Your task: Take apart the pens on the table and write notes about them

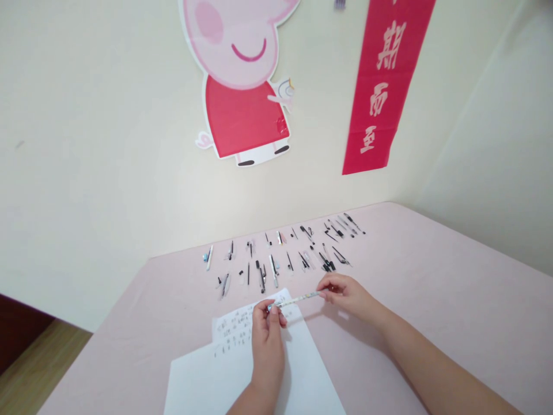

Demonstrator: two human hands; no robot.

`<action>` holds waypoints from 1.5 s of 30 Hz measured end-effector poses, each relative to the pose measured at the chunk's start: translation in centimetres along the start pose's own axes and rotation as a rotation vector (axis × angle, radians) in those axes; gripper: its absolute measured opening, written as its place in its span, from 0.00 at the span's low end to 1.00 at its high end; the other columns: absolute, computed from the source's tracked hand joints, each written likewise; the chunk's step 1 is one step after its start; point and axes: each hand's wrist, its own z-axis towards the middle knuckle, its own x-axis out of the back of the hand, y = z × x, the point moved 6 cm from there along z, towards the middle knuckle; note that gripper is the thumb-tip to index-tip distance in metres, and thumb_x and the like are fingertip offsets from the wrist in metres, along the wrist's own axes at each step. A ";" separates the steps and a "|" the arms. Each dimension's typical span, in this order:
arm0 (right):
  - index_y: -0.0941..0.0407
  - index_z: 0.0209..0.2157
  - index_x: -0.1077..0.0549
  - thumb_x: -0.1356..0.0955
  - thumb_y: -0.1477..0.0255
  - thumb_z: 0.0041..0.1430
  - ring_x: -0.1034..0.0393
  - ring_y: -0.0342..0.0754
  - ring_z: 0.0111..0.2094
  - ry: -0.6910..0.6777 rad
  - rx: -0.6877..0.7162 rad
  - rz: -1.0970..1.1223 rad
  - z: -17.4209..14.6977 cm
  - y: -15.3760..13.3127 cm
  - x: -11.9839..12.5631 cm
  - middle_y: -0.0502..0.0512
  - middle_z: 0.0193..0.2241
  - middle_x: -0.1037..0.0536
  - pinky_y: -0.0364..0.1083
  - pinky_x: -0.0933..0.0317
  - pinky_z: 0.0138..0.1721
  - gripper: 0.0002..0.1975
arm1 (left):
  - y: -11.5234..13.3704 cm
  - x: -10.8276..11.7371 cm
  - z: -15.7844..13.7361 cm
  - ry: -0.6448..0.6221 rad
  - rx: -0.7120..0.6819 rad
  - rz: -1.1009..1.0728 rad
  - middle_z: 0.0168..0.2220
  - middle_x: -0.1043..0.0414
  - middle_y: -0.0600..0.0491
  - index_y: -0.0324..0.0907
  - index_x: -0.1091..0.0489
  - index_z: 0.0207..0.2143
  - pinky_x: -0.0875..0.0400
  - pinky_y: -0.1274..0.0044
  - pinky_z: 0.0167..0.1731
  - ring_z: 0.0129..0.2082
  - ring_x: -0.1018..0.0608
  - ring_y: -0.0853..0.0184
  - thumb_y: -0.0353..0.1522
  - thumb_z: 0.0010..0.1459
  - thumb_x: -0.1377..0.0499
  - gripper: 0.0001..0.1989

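Note:
Between my two hands stretches a slim pen (299, 299) with a pale patterned barrel and a light blue end. My left hand (268, 334) pinches the blue end, above white sheets of paper (242, 380) with handwritten marks on the upper part. The other end sits in the fingertips of my right hand (343, 294), which is to the right of the paper over the pink tabletop. Beyond my hands lie two rough rows of pens and pen parts, among them a white pen (209, 257), a dark pen (261, 276) and a cluster of black pieces (328, 262).
A pink-covered table (432, 300) stands against a pale wall (108, 144). On the wall are a cartoon pig cutout (246, 115) and a red banner (380, 98) with white characters. Wooden flooring (43, 357) shows past the table's left edge.

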 end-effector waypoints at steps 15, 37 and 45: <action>0.56 0.30 0.27 0.37 0.75 0.54 0.34 0.45 0.29 -0.199 0.054 -0.535 -1.0 -1.1 -1.7 0.51 0.26 0.25 0.41 0.46 0.31 0.07 | -1.1 -1.0 0.0 -0.060 0.068 -0.185 0.35 0.37 0.54 0.45 0.46 0.53 0.33 0.78 0.30 0.29 0.30 0.71 0.39 0.54 0.43 0.25; 0.58 0.29 0.29 0.39 0.66 0.53 0.34 0.49 0.29 0.634 -0.212 -0.604 -0.7 5.9 11.8 0.56 0.26 0.26 0.45 0.43 0.31 0.12 | 0.2 -5.0 -3.7 -0.771 -0.333 0.613 0.31 0.31 0.52 0.42 0.35 0.31 0.37 0.76 0.34 0.32 0.30 0.67 0.25 0.54 0.48 0.05; 0.59 0.29 0.25 0.37 0.72 0.52 0.31 0.50 0.29 0.716 -0.512 -0.824 -3.3 10.0 17.6 0.61 0.28 0.23 0.44 0.44 0.28 0.10 | 0.2 -5.0 -3.8 -0.784 -0.348 0.617 0.32 0.32 0.53 0.42 0.36 0.31 0.37 0.76 0.34 0.33 0.30 0.67 0.25 0.54 0.48 0.05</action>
